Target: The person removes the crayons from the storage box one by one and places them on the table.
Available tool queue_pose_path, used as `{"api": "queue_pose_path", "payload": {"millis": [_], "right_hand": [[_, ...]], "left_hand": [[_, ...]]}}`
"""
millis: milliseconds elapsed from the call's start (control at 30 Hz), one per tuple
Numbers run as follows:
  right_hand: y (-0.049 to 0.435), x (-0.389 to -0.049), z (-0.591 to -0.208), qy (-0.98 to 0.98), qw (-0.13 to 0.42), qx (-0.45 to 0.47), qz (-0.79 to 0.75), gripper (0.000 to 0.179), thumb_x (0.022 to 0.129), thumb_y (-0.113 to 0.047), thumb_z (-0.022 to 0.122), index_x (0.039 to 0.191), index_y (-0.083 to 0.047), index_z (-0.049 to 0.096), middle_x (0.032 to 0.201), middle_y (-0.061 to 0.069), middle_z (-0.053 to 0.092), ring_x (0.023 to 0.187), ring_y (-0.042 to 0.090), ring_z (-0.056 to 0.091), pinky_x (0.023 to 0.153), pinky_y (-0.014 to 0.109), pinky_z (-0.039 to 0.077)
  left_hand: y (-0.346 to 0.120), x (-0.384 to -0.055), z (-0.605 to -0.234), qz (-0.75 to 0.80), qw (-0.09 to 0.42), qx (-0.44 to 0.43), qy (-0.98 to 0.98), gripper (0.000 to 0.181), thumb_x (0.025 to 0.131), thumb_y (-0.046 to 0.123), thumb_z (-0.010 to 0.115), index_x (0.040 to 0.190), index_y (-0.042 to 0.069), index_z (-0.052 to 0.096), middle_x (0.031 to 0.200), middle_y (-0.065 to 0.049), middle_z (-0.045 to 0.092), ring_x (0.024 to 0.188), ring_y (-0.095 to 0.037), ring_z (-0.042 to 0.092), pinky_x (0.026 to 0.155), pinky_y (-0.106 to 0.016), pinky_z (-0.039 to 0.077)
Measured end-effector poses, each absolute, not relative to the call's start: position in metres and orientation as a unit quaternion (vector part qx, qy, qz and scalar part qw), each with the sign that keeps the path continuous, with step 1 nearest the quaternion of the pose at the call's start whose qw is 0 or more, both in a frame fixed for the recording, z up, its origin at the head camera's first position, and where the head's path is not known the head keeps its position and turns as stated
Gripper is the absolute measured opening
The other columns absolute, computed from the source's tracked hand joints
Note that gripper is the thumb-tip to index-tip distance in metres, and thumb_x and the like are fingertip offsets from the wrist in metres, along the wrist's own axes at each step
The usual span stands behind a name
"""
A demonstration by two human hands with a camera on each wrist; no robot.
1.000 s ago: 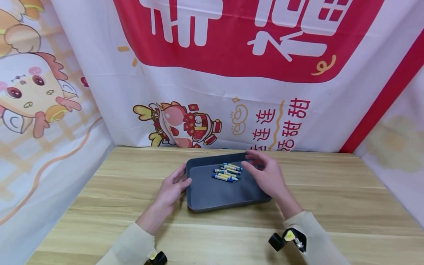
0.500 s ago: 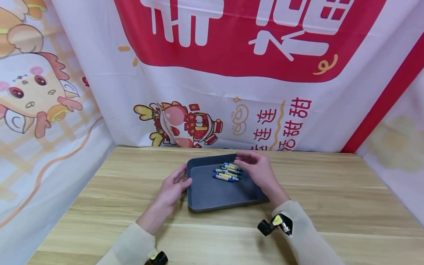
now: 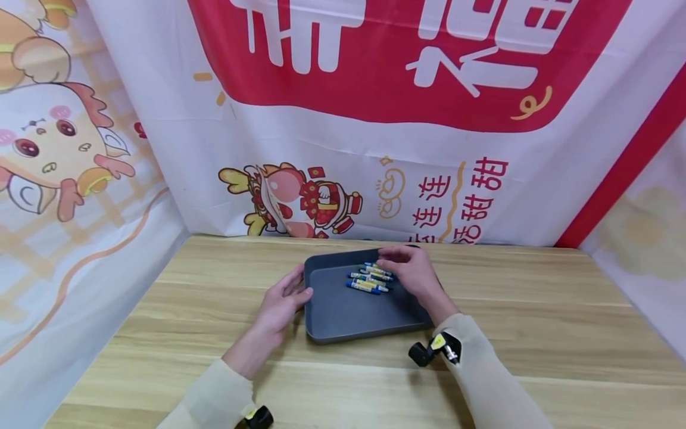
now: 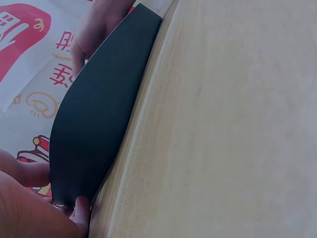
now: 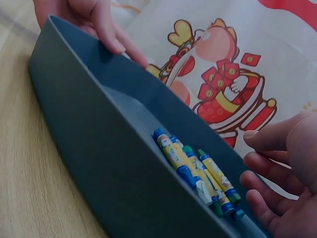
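A dark grey rectangular tray (image 3: pixel 343 316) lies on the wooden table, slightly turned. Several crayons (image 3: pixel 370 280) with yellow wrappers and blue, green or white ends lie in a row on its floor. My left hand (image 3: pixel 280 307) grips the tray's left side, thumb over the rim and fingers along the outer wall. Over the tray's right half, my right hand (image 3: pixel 411 275) reaches in toward the crayons' right ends. The right wrist view shows that hand's loosely bent fingers (image 5: pixel 270 171) beside the crayons (image 5: pixel 193 171), holding nothing.
Behind the table hangs a white cloth (image 3: pixel 177 149) with red print and cartoon figures. More printed cloth (image 3: pixel 59 268) closes off the left side. The wooden tabletop (image 3: pixel 536 310) runs out around the tray.
My right hand has moved left and inward from the tray's far right part to close over the crayons. The left hand keeps its grip on the tray.
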State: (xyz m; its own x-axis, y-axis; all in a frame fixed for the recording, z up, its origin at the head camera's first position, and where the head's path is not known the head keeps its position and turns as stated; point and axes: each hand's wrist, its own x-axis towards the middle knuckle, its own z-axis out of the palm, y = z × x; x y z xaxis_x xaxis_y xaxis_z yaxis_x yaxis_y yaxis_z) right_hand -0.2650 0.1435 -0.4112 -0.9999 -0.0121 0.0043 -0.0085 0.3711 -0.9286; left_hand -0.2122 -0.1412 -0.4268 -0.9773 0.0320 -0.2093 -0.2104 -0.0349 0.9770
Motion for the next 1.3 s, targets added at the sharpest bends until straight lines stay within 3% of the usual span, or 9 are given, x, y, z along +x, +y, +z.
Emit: {"api": "queue_pose_path", "payload": {"millis": [600, 800, 1300], "right_hand": [[0.144, -0.273, -0.426, 0.887, -0.012, -0.006, -0.462, 0.021, 0.093, -0.014, 0.083, 0.114, -0.014, 0.083, 0.110, 0.008, 0.080, 0.100, 0.022, 0.070, 0.086, 0.034, 0.056], [0.143, -0.276, -0.428, 0.902, -0.006, -0.025, -0.431, 0.020, 0.093, -0.015, 0.082, 0.113, -0.014, 0.083, 0.106, 0.007, 0.078, 0.094, 0.021, 0.067, 0.079, 0.029, 0.052], [0.141, -0.278, -0.428, 0.917, 0.002, -0.026, -0.399, 0.017, 0.095, -0.021, 0.081, 0.112, -0.019, 0.084, 0.107, 0.004, 0.078, 0.096, 0.022, 0.065, 0.083, 0.034, 0.052]], "left_hand": [[-0.137, -0.216, -0.428, 0.714, 0.094, -0.074, 0.690, 0.068, 0.104, 0.004, 0.063, 0.165, 0.019, 0.038, 0.174, -0.012, 0.035, 0.158, -0.035, 0.038, 0.131, -0.049, 0.034], [-0.138, -0.215, -0.425, 0.710, 0.094, -0.084, 0.692, 0.068, 0.104, 0.004, 0.063, 0.165, 0.021, 0.039, 0.174, -0.010, 0.035, 0.158, -0.035, 0.039, 0.131, -0.050, 0.035], [-0.139, -0.213, -0.424, 0.714, 0.096, -0.083, 0.689, 0.068, 0.104, 0.003, 0.062, 0.166, 0.020, 0.038, 0.174, -0.012, 0.033, 0.159, -0.036, 0.038, 0.131, -0.050, 0.034]]}}
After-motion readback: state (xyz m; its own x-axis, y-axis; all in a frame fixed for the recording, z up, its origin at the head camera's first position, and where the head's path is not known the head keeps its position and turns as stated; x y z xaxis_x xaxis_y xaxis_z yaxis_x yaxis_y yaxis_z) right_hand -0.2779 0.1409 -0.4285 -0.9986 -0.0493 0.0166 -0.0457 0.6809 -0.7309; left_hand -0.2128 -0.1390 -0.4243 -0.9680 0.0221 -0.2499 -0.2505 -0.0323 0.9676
